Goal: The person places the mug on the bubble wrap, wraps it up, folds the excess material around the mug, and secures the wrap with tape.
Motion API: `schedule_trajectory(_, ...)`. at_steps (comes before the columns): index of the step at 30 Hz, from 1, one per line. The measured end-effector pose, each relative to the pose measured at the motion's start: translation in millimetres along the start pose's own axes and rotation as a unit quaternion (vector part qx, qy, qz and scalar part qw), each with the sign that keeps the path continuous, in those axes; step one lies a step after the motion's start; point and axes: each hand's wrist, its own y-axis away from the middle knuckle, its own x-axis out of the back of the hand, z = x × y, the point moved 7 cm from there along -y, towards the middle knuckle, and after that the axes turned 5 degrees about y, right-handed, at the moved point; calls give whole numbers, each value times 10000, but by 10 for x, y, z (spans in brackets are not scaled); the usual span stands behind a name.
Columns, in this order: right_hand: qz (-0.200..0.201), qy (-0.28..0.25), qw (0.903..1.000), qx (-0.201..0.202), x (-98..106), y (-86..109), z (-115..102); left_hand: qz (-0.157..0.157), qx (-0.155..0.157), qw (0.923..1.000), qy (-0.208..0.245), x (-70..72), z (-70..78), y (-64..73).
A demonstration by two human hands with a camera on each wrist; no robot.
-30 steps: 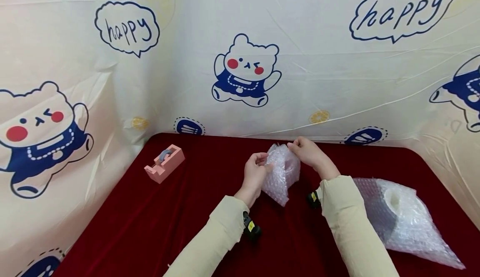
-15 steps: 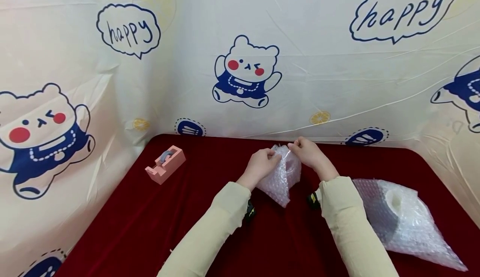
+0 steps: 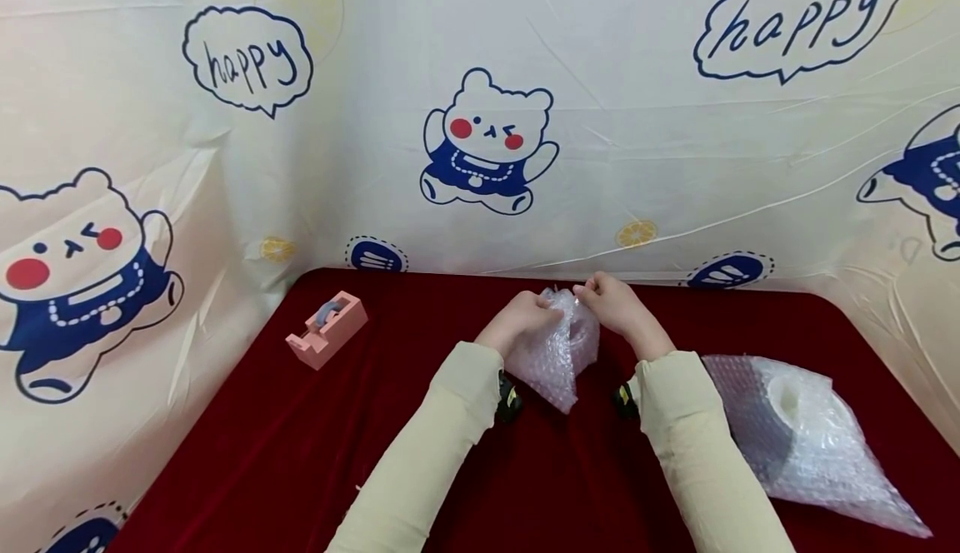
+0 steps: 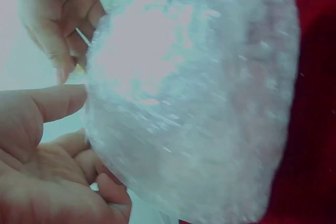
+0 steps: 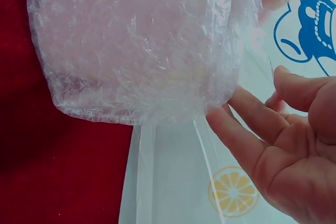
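A bundle of bubble wrap (image 3: 551, 361) stands over the red cloth, its loose corner hanging toward me. My left hand (image 3: 519, 320) grips its upper left side; in the left wrist view the thumb (image 4: 63, 100) lies against the wrap's edge and the other fingers curl behind. At the upper right, my right hand (image 3: 617, 307) pinches a thin clear strip that looks like tape, between thumb (image 5: 299, 90) and forefinger. Its other fingers touch the edge of the bundle in the right wrist view. What the wrap encloses is hidden.
A pink tape dispenser (image 3: 328, 332) with a roll in it stands at the back left. On the right lies a larger piece of bubble wrap (image 3: 832, 445) around a white, ring-like shape. A printed cloth (image 3: 637, 145) hangs right behind the table's far edge.
My left hand has moved up and right from the bundle's left side, and its thumb has come down onto the wrap. My right hand has stayed almost in place.
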Motion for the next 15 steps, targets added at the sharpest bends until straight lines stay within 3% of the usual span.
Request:
schedule_trajectory(5,67,51,10000,3,7,-8,17,-74,268,9993,247,-51,30,-16)
schedule_trajectory(11,65,-106,9999,-44,-3,-14,49,267,154,9994,-159,-85,66,-3)
schedule_trajectory(15,97,-228,9997,-51,-9,-18,63,433,375,9983,95,-95,14,28)
